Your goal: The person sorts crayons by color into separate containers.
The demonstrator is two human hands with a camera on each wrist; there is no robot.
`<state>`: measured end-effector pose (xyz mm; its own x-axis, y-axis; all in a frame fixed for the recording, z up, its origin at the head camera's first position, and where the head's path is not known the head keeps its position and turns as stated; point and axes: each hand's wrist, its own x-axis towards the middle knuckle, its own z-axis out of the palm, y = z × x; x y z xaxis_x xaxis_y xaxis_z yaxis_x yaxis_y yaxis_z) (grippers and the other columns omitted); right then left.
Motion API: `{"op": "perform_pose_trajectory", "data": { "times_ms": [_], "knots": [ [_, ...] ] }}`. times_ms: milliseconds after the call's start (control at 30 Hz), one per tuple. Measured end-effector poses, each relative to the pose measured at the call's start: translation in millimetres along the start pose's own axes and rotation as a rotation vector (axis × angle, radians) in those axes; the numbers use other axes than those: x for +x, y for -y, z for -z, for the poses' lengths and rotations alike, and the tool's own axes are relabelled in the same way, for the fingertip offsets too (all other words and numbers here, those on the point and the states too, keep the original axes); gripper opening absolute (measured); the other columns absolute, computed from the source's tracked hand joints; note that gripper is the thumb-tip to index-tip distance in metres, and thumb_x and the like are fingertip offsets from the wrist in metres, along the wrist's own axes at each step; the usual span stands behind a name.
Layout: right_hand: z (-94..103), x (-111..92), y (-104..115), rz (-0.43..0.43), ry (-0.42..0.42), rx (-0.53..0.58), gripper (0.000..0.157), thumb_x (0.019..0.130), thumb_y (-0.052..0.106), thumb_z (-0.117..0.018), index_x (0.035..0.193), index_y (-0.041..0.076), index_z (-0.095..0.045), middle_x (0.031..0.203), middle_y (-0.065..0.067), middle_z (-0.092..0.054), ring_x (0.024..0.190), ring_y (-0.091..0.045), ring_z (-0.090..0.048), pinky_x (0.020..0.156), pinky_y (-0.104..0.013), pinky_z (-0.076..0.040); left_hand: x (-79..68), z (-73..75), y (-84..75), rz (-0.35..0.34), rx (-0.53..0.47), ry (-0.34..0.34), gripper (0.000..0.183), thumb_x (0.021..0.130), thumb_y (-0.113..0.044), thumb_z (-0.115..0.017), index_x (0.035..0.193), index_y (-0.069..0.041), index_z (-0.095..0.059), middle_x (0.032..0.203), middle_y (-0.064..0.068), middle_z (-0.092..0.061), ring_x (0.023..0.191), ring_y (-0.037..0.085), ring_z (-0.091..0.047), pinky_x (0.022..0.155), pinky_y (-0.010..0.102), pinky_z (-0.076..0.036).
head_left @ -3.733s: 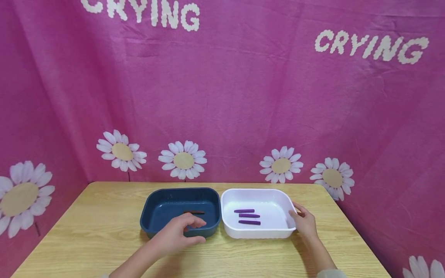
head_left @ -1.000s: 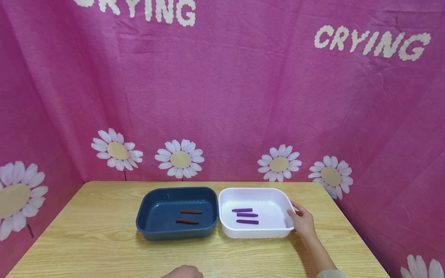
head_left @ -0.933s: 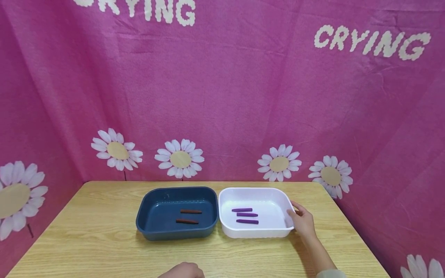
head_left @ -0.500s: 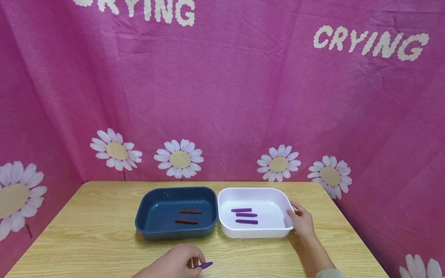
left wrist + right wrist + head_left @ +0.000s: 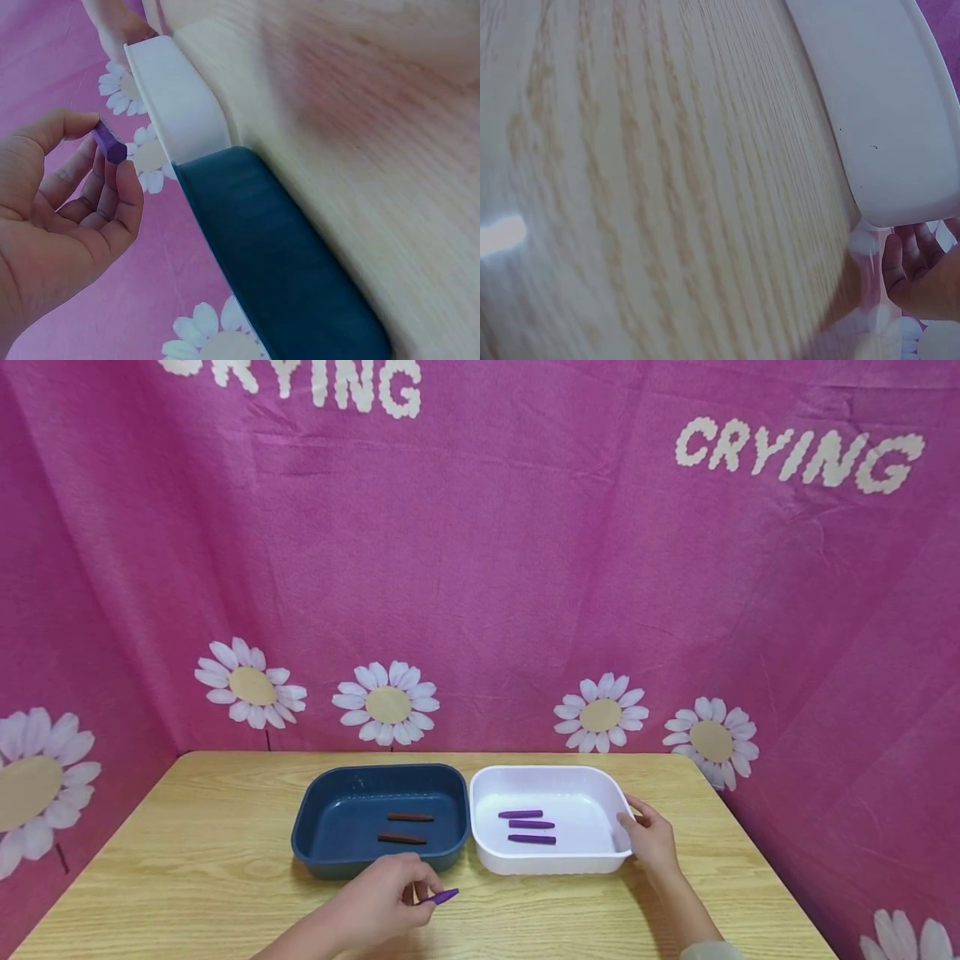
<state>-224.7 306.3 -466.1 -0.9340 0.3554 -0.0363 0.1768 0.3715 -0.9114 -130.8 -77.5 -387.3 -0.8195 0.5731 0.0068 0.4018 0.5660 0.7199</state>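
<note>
My left hand (image 5: pixel 381 900) pinches a purple crayon (image 5: pixel 446 897) between thumb and fingertips, just in front of the dark blue tray (image 5: pixel 341 831). In the left wrist view the crayon's blunt end (image 5: pixel 110 142) faces the camera. Two brown crayons, one farther (image 5: pixel 410 817) and one nearer (image 5: pixel 402 838), lie in the blue tray. Beside it stands a white tray (image 5: pixel 555 865) with three purple crayons (image 5: pixel 532 839) lying roughly parallel inside. At its right end my right hand (image 5: pixel 654 843) holds the rim, thumb on the inside and fingers outside.
Both trays stand side by side on a light wooden table (image 5: pixel 232 827). A pink cloth (image 5: pixel 480 568) with daisies and white lettering hangs behind the table and along its sides.
My left hand left the blue tray, went down to the near edge of view, and has come back up towards the trays with a purple crayon. The right hand stays at the white tray.
</note>
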Motion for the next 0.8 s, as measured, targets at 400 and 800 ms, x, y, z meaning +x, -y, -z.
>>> {"op": "perform_pose_trajectory", "data": {
  "times_ms": [400, 800],
  "knots": [
    [0.2, 0.0, 0.0, 0.0, 0.008, -0.016, 0.045, 0.093, 0.017, -0.053, 0.135, 0.002, -0.046, 0.117, -0.03, -0.054, 0.097, -0.03, -0.058, 0.073, -0.029, -0.052, 13.4, 7.2, -6.5, -0.052, 0.041, -0.038, 0.009, 0.08, -0.011, -0.068, 0.089, -0.014, -0.07, 0.076, -0.01, -0.055, 0.069, 0.0, -0.049, 0.061, 0.016, -0.045],
    [0.3, -2.0, 1.2, 0.013, 0.002, -0.024, 0.046, 0.093, 0.016, -0.052, 0.135, 0.001, -0.045, 0.117, -0.03, -0.052, 0.098, -0.032, -0.057, 0.074, -0.031, -0.053, 32.8, 13.3, -18.1, -0.126, 0.126, -0.105, 0.01, 0.079, -0.01, -0.069, 0.088, -0.013, -0.071, 0.074, -0.008, -0.055, 0.068, 0.001, -0.048, 0.06, 0.016, -0.043]
  ]
}}
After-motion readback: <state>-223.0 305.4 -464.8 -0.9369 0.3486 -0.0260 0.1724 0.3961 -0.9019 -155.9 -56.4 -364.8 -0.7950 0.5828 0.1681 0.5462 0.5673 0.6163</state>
